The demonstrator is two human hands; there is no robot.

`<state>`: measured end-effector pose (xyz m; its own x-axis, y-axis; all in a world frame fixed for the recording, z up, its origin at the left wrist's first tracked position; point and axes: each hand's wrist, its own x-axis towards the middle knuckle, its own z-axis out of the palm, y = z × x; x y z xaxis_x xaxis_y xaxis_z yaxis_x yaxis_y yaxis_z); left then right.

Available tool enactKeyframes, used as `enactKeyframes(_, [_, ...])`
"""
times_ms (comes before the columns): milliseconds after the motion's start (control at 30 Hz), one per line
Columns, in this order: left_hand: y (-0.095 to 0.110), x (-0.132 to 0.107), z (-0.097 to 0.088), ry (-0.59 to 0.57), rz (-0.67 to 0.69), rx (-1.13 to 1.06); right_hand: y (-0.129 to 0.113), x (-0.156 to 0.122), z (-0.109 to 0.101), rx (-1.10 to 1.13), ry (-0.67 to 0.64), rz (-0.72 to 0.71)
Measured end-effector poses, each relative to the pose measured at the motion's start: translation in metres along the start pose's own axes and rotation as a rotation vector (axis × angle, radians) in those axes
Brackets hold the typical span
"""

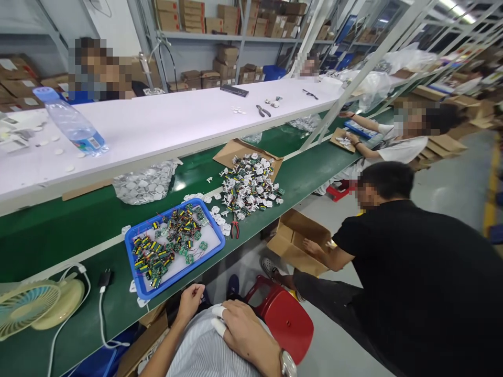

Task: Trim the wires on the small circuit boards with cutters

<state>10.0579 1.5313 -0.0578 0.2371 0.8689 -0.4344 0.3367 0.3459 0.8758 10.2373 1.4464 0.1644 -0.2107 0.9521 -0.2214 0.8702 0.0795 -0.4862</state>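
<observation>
Near the bench's front edge, my left hand [191, 300] is loosely curled, and no object shows in it. My right hand [244, 325], with white finger cots on two fingertips, lies flat against my striped shirt [202, 345]. Just beyond my left hand, a blue tray [135, 283] holds many small green circuit boards [157, 262] with yellow parts and red wires. Right of the tray is a heap of white plastic pieces and boards [251, 183]. A pair of red-handled pliers [234, 229] lies at the heap's near side.
A fan [35, 309] and a charger with its cable [104, 280] sit at left. On the raised shelf stand a water bottle [74, 125] and other pliers [263, 110]. A person in black [412, 272] bends over a cardboard box [294, 241], beside a red stool [288, 322].
</observation>
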Motion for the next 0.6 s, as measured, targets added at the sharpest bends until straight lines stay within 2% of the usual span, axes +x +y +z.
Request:
enactKeyframes(333, [0.024,0.012,0.002,0.035,0.088,0.110,0.003,0.001,-0.017,-0.065,-0.045,-0.014])
enactKeyframes(600, [0.023,0.014,0.010,0.004,0.063,-0.006,0.009,-0.002,-0.026,-0.089,-0.012,-0.002])
